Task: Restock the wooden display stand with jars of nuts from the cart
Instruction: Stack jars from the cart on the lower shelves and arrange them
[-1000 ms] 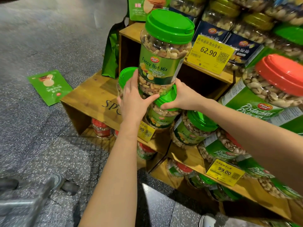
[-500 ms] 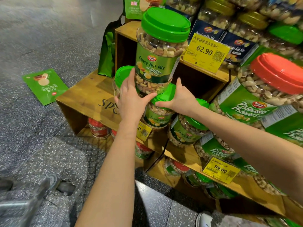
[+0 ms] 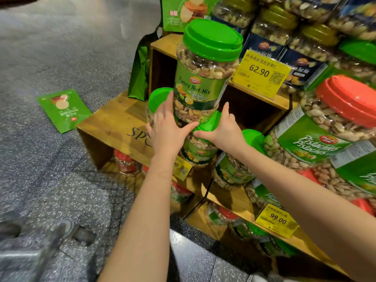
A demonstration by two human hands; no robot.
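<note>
My left hand (image 3: 166,127) and right hand (image 3: 223,129) press against the lower sides of a Fancy Nut Mix jar (image 3: 203,78), fingers (image 3: 168,102) nearly straight, thumbs spread toward each other at its base. The clear, green-lidded jar, full of mixed nuts, stands upright just above another nut jar (image 3: 198,151) on the wooden display stand (image 3: 114,121); whether they touch, I cannot tell. To the right, a red-lidded pistachio jar (image 3: 329,127) sits tilted.

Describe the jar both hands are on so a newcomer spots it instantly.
Start at the wooden stand, left of the 62.90 tag. There the left hand and right hand press the base of a Fancy Nut Mix jar. It stands higher than the two green-lidded jars under it; the pistachio jar to the right has a red lid.
</note>
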